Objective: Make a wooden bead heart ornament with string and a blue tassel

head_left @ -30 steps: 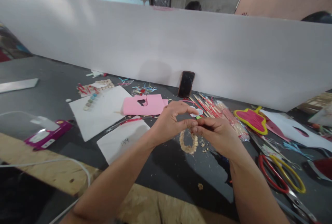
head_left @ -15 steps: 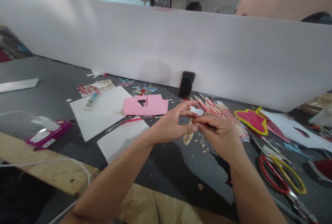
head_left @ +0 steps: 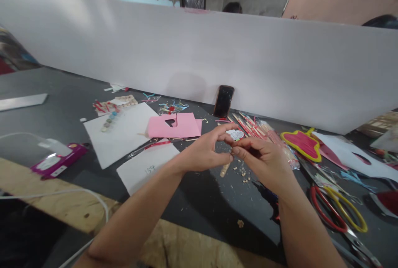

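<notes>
My left hand (head_left: 207, 148) and my right hand (head_left: 261, 158) meet at their fingertips above the dark tabletop. The right thumb and fingers are pinched together, and the left fingers curl in with the thumb against the same spot. Whatever lies between the fingertips is too small and covered to make out. Just behind them is a white piece with line drawing (head_left: 235, 134), partly hidden, with a bit of green at its lower edge. Below the fingertips lies a beige strip (head_left: 224, 170) beside small pale crumbs (head_left: 244, 173).
A phone (head_left: 224, 101) leans on the white partition (head_left: 139, 52). Pink paper (head_left: 186, 126) and white sheets (head_left: 101, 148) lie left, near a purple power strip (head_left: 59, 162). On the right are red-wrapped sticks (head_left: 248, 125), a yellow-edged pink shape (head_left: 301, 146) and scissors (head_left: 329, 214).
My left fingers have curled closer to the right fingertips, and the left thumb has shifted slightly down. More of the white drawn piece and its green bit now shows. The table items stay put.
</notes>
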Motion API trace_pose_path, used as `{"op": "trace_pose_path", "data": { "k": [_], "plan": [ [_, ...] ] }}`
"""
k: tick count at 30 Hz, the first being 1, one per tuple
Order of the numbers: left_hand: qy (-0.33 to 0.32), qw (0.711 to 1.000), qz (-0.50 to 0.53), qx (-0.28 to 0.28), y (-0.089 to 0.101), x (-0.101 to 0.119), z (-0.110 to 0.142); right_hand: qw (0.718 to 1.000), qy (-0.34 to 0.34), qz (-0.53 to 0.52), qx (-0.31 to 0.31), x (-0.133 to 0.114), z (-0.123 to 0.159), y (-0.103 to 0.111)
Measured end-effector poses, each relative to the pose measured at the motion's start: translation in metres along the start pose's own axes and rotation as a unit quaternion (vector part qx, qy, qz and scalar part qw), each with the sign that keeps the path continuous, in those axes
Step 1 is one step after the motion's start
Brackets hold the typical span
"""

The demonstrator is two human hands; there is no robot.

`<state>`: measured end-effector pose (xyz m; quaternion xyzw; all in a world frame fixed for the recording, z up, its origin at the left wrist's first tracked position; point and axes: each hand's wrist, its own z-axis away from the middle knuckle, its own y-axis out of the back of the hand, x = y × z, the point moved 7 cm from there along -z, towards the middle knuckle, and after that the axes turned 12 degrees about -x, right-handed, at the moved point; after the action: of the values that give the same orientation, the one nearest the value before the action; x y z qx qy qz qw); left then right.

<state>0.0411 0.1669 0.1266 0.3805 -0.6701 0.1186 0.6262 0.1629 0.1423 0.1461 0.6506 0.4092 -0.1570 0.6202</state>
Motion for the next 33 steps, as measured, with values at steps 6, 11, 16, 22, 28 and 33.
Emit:
{"op": "trace_pose_path", "data": {
  "k": [6, 11, 16, 22, 28, 33],
  "plan": [
    [0.007, 1.000, -0.009, 0.010, 0.000, -0.001, -0.001, 1.000, 0.022, 0.005, 0.007, -0.005, 0.000, -0.001],
    [0.011, 1.000, 0.023, -0.004, -0.005, -0.006, -0.003, 1.000, 0.008, -0.022, -0.002, -0.003, -0.001, -0.002],
    [0.012, 0.998, 0.053, -0.016, -0.008, -0.007, -0.005, 0.998, 0.001, -0.059, -0.012, 0.002, -0.002, -0.001],
    [0.034, 0.994, 0.106, -0.013, -0.009, -0.006, -0.008, 1.000, 0.004, -0.028, 0.005, 0.003, -0.002, 0.001],
    [0.070, 0.986, 0.149, 0.019, -0.006, -0.014, -0.007, 0.998, 0.015, 0.015, 0.065, 0.000, 0.001, 0.009],
    [0.054, 0.992, 0.108, 0.022, -0.003, -0.012, -0.007, 0.998, 0.015, 0.009, 0.066, -0.002, -0.002, 0.011]
  ]
}}
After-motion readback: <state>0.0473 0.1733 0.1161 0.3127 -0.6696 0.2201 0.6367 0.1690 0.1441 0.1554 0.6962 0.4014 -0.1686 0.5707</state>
